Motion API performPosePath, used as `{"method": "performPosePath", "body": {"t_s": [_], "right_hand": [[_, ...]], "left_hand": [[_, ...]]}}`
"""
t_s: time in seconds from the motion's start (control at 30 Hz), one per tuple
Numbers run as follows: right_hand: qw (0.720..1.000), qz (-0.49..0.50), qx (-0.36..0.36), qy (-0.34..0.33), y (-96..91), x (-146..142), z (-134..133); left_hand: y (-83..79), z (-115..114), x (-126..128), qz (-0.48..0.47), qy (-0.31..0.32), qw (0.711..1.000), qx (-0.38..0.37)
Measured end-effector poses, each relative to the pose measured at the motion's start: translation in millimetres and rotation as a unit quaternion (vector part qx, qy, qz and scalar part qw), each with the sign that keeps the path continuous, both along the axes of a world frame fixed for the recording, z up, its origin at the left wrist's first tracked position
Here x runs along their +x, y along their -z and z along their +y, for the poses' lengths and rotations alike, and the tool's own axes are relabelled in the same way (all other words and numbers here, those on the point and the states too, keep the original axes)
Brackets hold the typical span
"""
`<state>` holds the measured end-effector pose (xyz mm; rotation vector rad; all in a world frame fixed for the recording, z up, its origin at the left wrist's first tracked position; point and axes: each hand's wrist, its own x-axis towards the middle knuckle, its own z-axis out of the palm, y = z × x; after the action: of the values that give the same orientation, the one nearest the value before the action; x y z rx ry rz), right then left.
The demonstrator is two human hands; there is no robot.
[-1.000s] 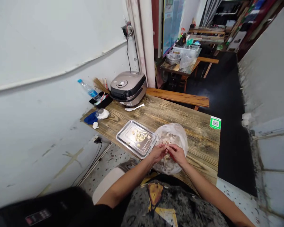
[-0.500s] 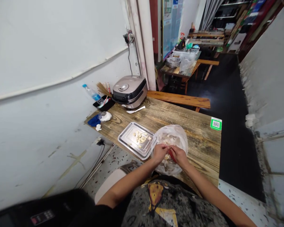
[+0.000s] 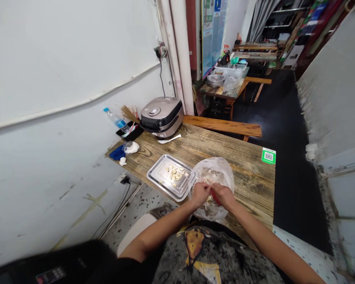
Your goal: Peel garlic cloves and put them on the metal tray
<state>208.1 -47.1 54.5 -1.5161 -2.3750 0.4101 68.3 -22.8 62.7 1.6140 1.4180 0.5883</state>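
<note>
Both my hands are over a bowl-shaped container lined with a clear plastic bag (image 3: 227,173), which holds pale, papery scraps and peels. My left hand (image 3: 201,193) is closed, its fingertips pinched together. My right hand (image 3: 224,195) meets it fingertip to fingertip, also closed. Whatever is pinched between them is too small and hidden to name. Something red (image 3: 215,197) shows beneath my right fingers; I cannot tell if it is held. Left of the bag, a metal tray (image 3: 159,170) bears several pale pieces that look like peeled garlic cloves (image 3: 175,172).
A rice cooker (image 3: 162,114) stands at the table's back. In front of it lies a white-handled knife (image 3: 170,139). Leftward are a water bottle (image 3: 117,119), a black holder (image 3: 130,133), a blue cloth (image 3: 117,153) and a white bagged item (image 3: 131,147). A green code card (image 3: 268,156) lies right.
My fingers have shifted slightly over the bag, the left hand curling more. The view has moved a little. Tray, cooker and bag stay in place.
</note>
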Motion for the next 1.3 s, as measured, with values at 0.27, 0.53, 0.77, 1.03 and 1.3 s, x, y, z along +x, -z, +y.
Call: {"method": "performPosePath", "body": {"t_s": [0.27, 0.53, 0.77, 1.03, 1.3], "right_hand": [[0.994, 0.103, -0.002, 0.034, 7.9, -1, 2], [0.844, 0.468, -0.165, 0.204, 8.2, -2, 10], [0.680, 0.635, -0.261, 0.256, 21.6, 1, 7], [0.746, 0.578, -0.250, 0.215, 19.2, 9, 4], [0.780, 0.543, -0.219, 0.222, 12.1, 4, 4]], "left_hand": [[-3.3, 2, 7, 0.036, -0.025, 0.997, 0.062], [3.5, 18, -1, -0.030, -0.097, 0.995, 0.007], [13.1, 16, 3, -0.027, -0.053, 0.998, -0.030], [7.0, 17, 2, -0.095, 0.030, 0.993, 0.066], [1.2, 20, 2, -0.052, 0.063, 0.995, 0.062]]}}
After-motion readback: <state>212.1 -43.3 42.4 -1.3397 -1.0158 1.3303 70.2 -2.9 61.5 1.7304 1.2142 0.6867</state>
